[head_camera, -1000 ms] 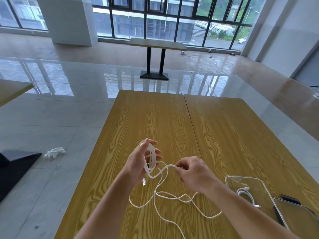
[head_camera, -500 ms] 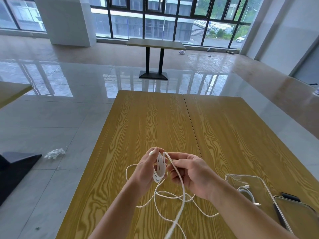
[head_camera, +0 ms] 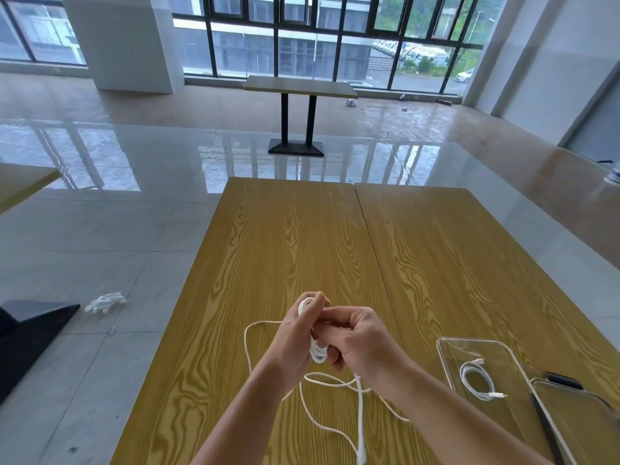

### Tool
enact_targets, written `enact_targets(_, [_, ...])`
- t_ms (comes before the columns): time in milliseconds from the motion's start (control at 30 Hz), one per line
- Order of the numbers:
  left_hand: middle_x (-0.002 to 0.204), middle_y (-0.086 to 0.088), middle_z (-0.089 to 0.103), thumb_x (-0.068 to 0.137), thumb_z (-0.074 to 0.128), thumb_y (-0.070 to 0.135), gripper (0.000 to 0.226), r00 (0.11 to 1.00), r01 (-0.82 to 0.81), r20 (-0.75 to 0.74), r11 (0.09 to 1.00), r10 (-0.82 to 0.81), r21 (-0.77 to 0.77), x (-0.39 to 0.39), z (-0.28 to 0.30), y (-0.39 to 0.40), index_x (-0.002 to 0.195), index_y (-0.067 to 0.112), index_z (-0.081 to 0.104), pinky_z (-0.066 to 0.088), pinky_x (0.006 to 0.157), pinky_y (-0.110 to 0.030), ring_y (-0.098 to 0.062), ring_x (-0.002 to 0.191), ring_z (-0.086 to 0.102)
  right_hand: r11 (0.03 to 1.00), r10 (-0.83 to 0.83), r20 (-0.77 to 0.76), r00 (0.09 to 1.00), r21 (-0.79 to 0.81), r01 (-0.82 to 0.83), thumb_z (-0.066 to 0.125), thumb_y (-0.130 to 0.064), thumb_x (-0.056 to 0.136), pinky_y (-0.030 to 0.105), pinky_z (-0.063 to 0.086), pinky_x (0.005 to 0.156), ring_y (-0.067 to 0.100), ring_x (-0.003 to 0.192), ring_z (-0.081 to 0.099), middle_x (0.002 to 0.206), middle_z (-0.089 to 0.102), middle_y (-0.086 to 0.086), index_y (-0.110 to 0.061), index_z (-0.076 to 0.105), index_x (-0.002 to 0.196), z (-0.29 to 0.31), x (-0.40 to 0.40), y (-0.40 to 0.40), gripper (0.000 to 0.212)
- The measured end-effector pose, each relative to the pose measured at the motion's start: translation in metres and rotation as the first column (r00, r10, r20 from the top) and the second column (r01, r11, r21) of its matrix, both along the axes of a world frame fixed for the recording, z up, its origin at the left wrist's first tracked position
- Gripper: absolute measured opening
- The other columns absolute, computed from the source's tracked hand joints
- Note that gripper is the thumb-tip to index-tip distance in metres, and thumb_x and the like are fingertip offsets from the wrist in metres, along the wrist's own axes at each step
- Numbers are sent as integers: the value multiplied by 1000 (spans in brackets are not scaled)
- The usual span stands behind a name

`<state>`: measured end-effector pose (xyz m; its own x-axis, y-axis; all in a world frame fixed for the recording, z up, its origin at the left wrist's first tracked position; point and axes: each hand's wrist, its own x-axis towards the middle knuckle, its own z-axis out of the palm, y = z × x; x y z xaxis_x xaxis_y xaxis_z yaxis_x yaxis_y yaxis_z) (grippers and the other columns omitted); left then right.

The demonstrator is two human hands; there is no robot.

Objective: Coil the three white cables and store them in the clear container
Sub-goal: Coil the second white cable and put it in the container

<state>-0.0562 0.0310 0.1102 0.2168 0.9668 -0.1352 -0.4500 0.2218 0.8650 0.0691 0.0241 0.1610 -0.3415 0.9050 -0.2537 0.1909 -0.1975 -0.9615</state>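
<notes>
One coiled cable (head_camera: 478,380) already in the container (head_camera: 449,350). Left of it, left hand (head_camera: 297,333) grips a part-wound cable (head_camera: 317,354); right hand (head_camera: 364,344) pinches the strand. Third cable not visible.

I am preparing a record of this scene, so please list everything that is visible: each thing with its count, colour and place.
Wooden table: two, yellow-brown, pushed together in front of the person.
White cable: one, partly coiled in the hands, the rest loose on the table.
Coiled cable: one, white, inside the clear container.
Clear container: one, transparent, right side of the table.
Clear lid: one, transparent, near right corner.
Dark object: one, black, behind the lid; cannot identify it.
Far table: one, black legs, near the windows.
White litter: one, on the floor, left.
Left hand: holds the coil.
Right hand: grips the cable.
</notes>
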Motion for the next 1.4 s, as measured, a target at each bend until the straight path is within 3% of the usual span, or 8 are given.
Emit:
enact_targets(233, [65, -14, 54, 96, 51, 35, 23, 993, -110, 24, 992, 111, -68, -2, -1, 0, 96, 11, 51, 42, 42, -29, -26, 45, 51, 998, 50, -47, 998, -32, -51, 45, 10, 88, 30, 56, 65, 15, 67, 64, 77, 70, 12, -5, 76, 101, 2, 3, -7, 37])
enact_targets(367, [84, -16, 64, 102, 45, 26, 19, 976, -206, 43, 970, 213, -129, -6, -1, -1, 99, 12, 58, 49, 57, -37, -29, 66, 61, 999, -5, 2, 1000, -40, 5, 55, 1, 94, 32, 61, 69, 17, 69, 69, 83, 74, 16, -8, 76, 98, 0, 6, -7, 24])
enact_targets(467, [84, -14, 66, 101, 46, 25, 19, 937, -321, 74, 927, 340, -191, -10, -2, 0, 98, 12, 59, 53, 65, -42, -30, 74, 65, 995, 94, 156, 983, -38, -89, 60, -11, 97, 31, 61, 67, 16, 65, 67, 84, 75, 7, -16, 77, 100, -3, 14, -6, 18])
enact_targets(633, [82, -12, 70, 104, 43, 32, 25, 882, -426, 89, 865, 462, -267, -25, -3, 5, 98, 13, 60, 51, 59, -38, -25, 69, 66, 941, 339, 375, 863, -135, -311, 57, -24, 101, 22, 55, 64, 8, 63, 62, 82, 75, -2, -23, 75, 109, -8, 34, -6, 20])
enact_targets(833, [86, -14, 67, 103, 43, 34, 27, 859, -416, 179, 857, 480, -303, -44, 1, 8, 95, 15, 61, 50, 59, -37, -27, 73, 62, 808, 588, 536, 606, -348, -476, 53, -31, 101, 23, 52, 69, 7, 67, 62, 78, 72, -7, -32, 73, 112, -8, 57, 1, 22])
enact_targets(1033, [88, -13, 69, 101, 46, 27, 23, 944, -279, 108, 929, 311, -244, -41, 5, 3, 95, 15, 65, 52, 65, -40, -30, 80, 66, 969, 233, 665, 710, -94, -230, 59, -29, 98, 15, 44, 51, 4, 54, 52, 79, 64, -6, -27, 70, 97, -18, 63, 16, 11])
enact_targets(1200, [88, -14, 69, 102, 44, 25, 23, 965, -221, 92, 951, 246, -218, -32, 4, 0, 101, 12, 63, 55, 76, -50, -33, 85, 68, 998, 8, 504, 864, 56, -42, 63, -18, 94, 23, 52, 53, 12, 58, 57, 78, 65, 2, -22, 68, 87, -20, 56, 20, 10])
enact_targets(1400, [100, -20, 67, 102, 46, 26, 22, 986, -123, 77, 963, 145, -242, -24, -2, -4, 105, 12, 62, 53, 85, -61, -36, 91, 68, 963, -171, -63, 983, -222, 153, 67, 4, 89, 35, 60, 63, 18, 64, 66, 80, 70, 13, -3, 71, 94, -11, 50, 20, 9])
